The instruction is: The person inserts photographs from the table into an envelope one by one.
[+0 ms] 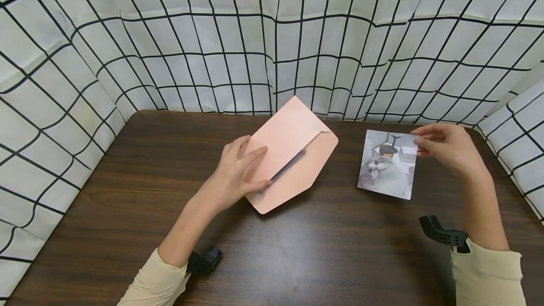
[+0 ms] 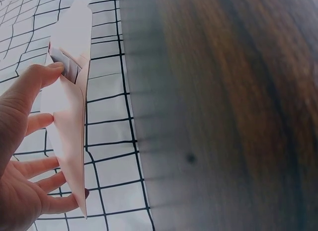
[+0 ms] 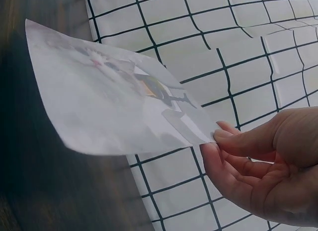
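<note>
My left hand (image 1: 238,169) holds a pink envelope (image 1: 284,140) at its lower left, the flap (image 1: 312,159) folded open toward the lower right. Through its mouth shows the edge of grey-toned cards (image 2: 64,64) inside, with my left thumb (image 2: 47,74) right at that opening. Off to the right, my right hand (image 1: 446,148) pinches a photo print (image 1: 386,169) by its upper right corner between thumb and fingers. On the print are a fluffy pale cat and a yellow-and-dark object. In the right wrist view the print (image 3: 99,116) tilts and bends slightly.
Both hands are over a dark brown wooden table (image 1: 127,192). White cloth with a black grid (image 1: 212,37) closes in the back and sides, meeting the table's far edge. A black wrist mount (image 1: 204,261) sits on the left wrist, another mount (image 1: 444,235) on the right.
</note>
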{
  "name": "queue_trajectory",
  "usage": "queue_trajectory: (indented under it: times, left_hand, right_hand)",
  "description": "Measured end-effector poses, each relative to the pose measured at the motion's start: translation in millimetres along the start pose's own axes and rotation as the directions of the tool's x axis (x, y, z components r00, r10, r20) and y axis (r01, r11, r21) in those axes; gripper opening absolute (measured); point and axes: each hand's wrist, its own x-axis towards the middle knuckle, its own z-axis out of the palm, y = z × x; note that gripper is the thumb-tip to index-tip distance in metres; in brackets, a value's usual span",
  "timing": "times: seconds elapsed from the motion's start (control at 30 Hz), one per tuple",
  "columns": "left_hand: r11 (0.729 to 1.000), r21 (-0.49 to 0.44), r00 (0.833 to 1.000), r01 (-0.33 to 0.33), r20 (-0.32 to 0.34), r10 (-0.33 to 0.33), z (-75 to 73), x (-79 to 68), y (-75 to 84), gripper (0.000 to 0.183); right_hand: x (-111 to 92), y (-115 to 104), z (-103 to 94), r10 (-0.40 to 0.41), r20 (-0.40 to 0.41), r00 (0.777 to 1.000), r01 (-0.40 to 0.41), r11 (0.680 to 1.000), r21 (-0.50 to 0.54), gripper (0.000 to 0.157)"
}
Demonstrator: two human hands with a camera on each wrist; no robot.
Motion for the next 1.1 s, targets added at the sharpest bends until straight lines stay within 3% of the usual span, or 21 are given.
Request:
queue_trajectory:
  times: [1.1]
  left_hand:
    - [0.999,0.02,0.999,0.05,-0.001,-0.05,-0.3,0.4,-4.4,0.065]
  right_hand:
    - [-2,-21,5.5,-0.031,0.123,0.992,0.008,0.983,0.184,0.033]
